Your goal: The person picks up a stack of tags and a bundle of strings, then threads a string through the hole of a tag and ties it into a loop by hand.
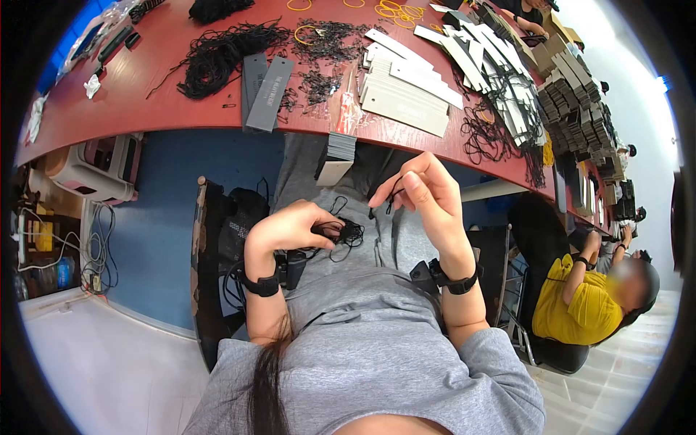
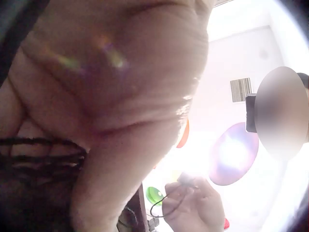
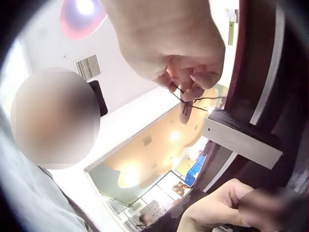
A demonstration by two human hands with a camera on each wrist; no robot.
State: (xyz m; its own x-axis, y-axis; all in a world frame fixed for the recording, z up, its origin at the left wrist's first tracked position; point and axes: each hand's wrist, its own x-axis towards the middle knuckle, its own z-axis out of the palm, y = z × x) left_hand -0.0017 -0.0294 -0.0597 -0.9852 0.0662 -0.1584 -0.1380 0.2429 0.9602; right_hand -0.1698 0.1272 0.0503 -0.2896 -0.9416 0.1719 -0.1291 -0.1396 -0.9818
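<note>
My left hand (image 1: 293,226) curls its fingers round a tangle of thin black cords (image 1: 346,233) over my lap; the same hand (image 2: 130,96) fills much of the left wrist view, with dark cords (image 2: 43,150) under its palm. Raised to the right of it, my right hand (image 1: 431,203) pinches a black cord (image 1: 392,199) between thumb and fingers. In the right wrist view, cord loops (image 3: 186,102) hang across the fingertips of that hand (image 3: 174,53). Beyond both hands, a stack of flat tags (image 1: 337,163) juts out at the table edge.
The red table (image 1: 181,116) holds a black cord bundle (image 1: 221,58), dark tags (image 1: 270,94), pale tags (image 1: 406,101), a plastic bag (image 1: 346,101) and yellow rings (image 1: 399,10). Stacked strips (image 1: 580,101) stand farther right. A person in yellow (image 1: 580,301) sits at the right.
</note>
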